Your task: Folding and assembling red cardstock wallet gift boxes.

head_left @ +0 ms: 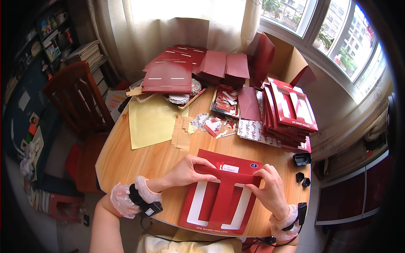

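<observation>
On the near part of the wooden table lies a red card sleeve (228,198) with two long cut-out windows showing white. Its upper panel carries a small white label (228,168) with a red bow, and a round blue badge at the right corner. My left hand (192,169) pinches the raised fold across the sleeve at its left end, thumb below and fingers above. At the fold's right end, my right hand (270,185) grips it between thumb and curled fingers. The fold lifts slightly off the panel behind it.
Stacked finished-looking sleeves (291,109) stand at right, before an open cardboard box (291,63). Flat red cards (168,76) and folded red wallets (225,65) fill the back. A tray of small pieces (225,101), yellow paper (152,122) and black plastic parts (302,159) lie around.
</observation>
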Demonstrator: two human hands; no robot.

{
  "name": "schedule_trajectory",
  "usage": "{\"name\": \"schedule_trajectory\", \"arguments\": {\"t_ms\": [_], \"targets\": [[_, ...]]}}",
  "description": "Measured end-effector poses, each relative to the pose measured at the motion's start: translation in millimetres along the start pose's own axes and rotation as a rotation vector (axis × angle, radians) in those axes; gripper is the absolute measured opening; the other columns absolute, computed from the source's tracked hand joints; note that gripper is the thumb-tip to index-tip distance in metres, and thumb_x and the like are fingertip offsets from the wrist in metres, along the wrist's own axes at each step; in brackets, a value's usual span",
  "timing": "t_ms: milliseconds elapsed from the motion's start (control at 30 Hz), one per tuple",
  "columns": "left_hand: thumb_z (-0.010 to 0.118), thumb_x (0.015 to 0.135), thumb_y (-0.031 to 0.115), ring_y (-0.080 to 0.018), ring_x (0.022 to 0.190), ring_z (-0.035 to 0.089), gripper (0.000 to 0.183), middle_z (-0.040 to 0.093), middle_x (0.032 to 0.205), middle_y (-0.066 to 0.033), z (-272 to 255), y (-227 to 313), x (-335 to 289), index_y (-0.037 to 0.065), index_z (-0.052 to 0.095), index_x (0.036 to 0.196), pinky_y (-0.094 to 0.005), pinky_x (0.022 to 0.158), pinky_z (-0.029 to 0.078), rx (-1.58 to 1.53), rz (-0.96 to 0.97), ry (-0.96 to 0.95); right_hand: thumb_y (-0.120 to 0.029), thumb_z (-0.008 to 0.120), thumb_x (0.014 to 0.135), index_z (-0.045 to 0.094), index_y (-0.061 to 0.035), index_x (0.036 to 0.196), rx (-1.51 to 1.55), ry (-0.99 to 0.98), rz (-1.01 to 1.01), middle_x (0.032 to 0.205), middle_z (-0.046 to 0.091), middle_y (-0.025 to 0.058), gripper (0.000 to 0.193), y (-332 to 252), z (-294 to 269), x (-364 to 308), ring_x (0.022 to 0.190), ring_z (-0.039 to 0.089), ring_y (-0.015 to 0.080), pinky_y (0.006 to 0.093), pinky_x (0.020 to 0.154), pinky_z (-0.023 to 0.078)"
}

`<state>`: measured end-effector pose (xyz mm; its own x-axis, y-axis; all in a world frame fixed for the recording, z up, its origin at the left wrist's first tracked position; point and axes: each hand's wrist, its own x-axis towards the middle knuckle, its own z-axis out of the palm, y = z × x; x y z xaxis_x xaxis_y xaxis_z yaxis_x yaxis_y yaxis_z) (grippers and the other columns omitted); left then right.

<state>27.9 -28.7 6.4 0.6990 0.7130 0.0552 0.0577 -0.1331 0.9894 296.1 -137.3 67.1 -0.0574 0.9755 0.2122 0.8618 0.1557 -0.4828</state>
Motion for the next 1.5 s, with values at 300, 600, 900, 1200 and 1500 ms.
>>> {"name": "schedule_trajectory", "arguments": {"t_ms": [300, 600, 900, 1200, 1500], "targets": [[0.083, 0.082, 0.016, -0.0097, 0.091, 0.067, 0.027, 0.075, 0.098, -0.0058, 2, 2, 2, 0.002, 0.074, 0.104, -0.0258, 0.085, 0.052, 0.011, -0.014, -0.005, -0.004, 0.076, 0.072, 0.061, -0.0020, 0.112, -0.124, 0.036, -0.181, 0.102, 0.056, 0.0120, 0.042, -13, 10, 5, 0.098, 0.055, 0.0316, 0.0388, 0.086, 0.047], [0.082, 0.083, 0.016, -0.0076, 0.086, 0.064, 0.023, 0.073, 0.092, -0.0027, 2, 4, -1, 0.002, 0.074, 0.099, -0.0254, 0.080, 0.052, -0.015, -0.030, -0.025, 0.008, 0.071, 0.068, 0.064, -0.0034, 0.116, 0.144, -0.054, -0.253, 0.099, 0.057, 0.0128, 0.050, -17, 22, 4, 0.094, 0.054, 0.0329, 0.0404, 0.084, 0.048], [0.077, 0.088, 0.012, -0.0036, 0.081, 0.060, 0.015, 0.071, 0.090, 0.0009, 5, -2, -2, 0.001, 0.074, 0.099, -0.0204, 0.072, 0.049, -0.182, -0.094, 0.000, 0.007, 0.071, 0.069, 0.063, -0.0036, 0.118, 0.057, -0.017, -0.272, 0.099, 0.056, 0.0130, 0.052, -15, 23, 0, 0.093, 0.053, 0.0332, 0.0404, 0.082, 0.048], [0.074, 0.091, 0.016, -0.0034, 0.079, 0.060, 0.016, 0.071, 0.085, 0.0009, 4, -10, 0, 0.000, 0.074, 0.095, -0.0218, 0.070, 0.050, -0.212, -0.086, -0.025, -0.006, 0.070, 0.084, 0.065, -0.0008, 0.114, 0.221, -0.198, -0.144, 0.099, 0.058, 0.0132, 0.031, -18, 7, 9, 0.094, 0.054, 0.0324, 0.0403, 0.083, 0.047], [0.073, 0.091, 0.012, -0.0049, 0.082, 0.063, 0.013, 0.073, 0.089, -0.0011, 4, -6, -1, 0.001, 0.075, 0.097, -0.0218, 0.075, 0.050, -0.180, -0.061, 0.006, -0.019, 0.069, 0.088, 0.067, -0.0020, 0.091, 0.189, -0.251, -0.206, 0.089, 0.062, 0.0123, 0.018, -38, 42, 49, 0.089, 0.059, 0.0319, 0.0409, 0.077, 0.048]]}}
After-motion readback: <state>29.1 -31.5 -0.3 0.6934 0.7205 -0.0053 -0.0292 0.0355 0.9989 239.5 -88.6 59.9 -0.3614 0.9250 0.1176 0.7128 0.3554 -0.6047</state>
